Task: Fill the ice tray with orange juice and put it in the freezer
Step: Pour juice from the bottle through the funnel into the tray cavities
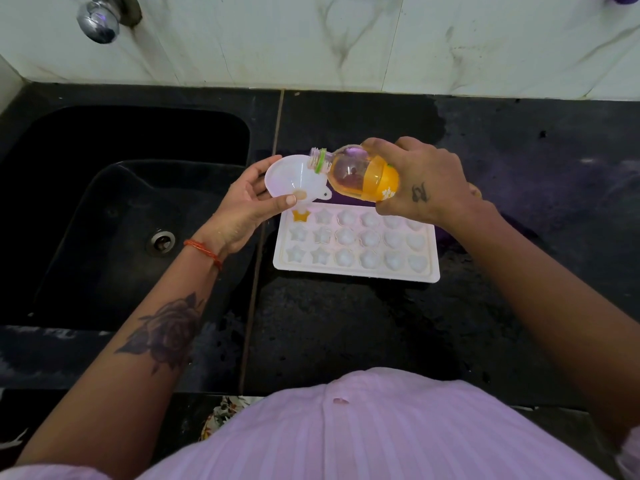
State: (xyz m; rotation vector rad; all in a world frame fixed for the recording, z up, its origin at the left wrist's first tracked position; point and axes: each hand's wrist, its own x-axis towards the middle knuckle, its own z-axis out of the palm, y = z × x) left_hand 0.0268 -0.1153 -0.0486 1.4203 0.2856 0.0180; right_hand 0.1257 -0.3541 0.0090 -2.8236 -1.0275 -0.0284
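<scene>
A white ice tray (pixel 353 270) with star and round moulds lies on the black counter. Its far-left star cell (pixel 300 215) holds orange juice; the other cells look empty. My left hand (pixel 242 206) holds a white funnel (pixel 287 176) over that cell, thumb on its near rim. My right hand (pixel 426 183) grips a small clear juice bottle (pixel 356 171) with an orange label, tipped on its side with its uncapped mouth over the funnel. A little juice sits low in the bottle.
A black sink (pixel 131 209) with a steel drain (pixel 161 240) lies left of the tray. A chrome tap (pixel 98 20) juts from the marble wall at the top left. The black counter (pixel 346 323) is wet in patches around the tray.
</scene>
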